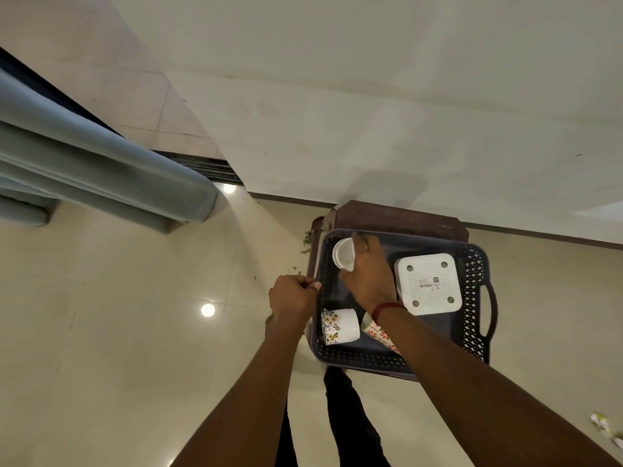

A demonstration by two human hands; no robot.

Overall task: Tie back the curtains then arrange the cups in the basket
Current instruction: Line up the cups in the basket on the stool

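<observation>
A dark perforated plastic basket (473, 284) rests on a brown stool (397, 215) by the wall. My right hand (369, 274) is inside the basket, shut on a white cup (344, 252) held near the far left corner. My left hand (292, 298) grips the basket's left rim. A white cup with a flower pattern (339, 325) lies on its side at the near left of the basket. A cup with red flowers (379, 333) lies beside it, partly hidden under my right forearm. The grey-blue curtain (101, 170) hangs bunched at the left.
A white square device (428, 283), underside up, lies in the right half of the basket. The basket has a handle (490, 310) on its right side. The glossy tiled floor (118, 332) spreads to the left. Scraps of paper (606, 429) lie at the lower right.
</observation>
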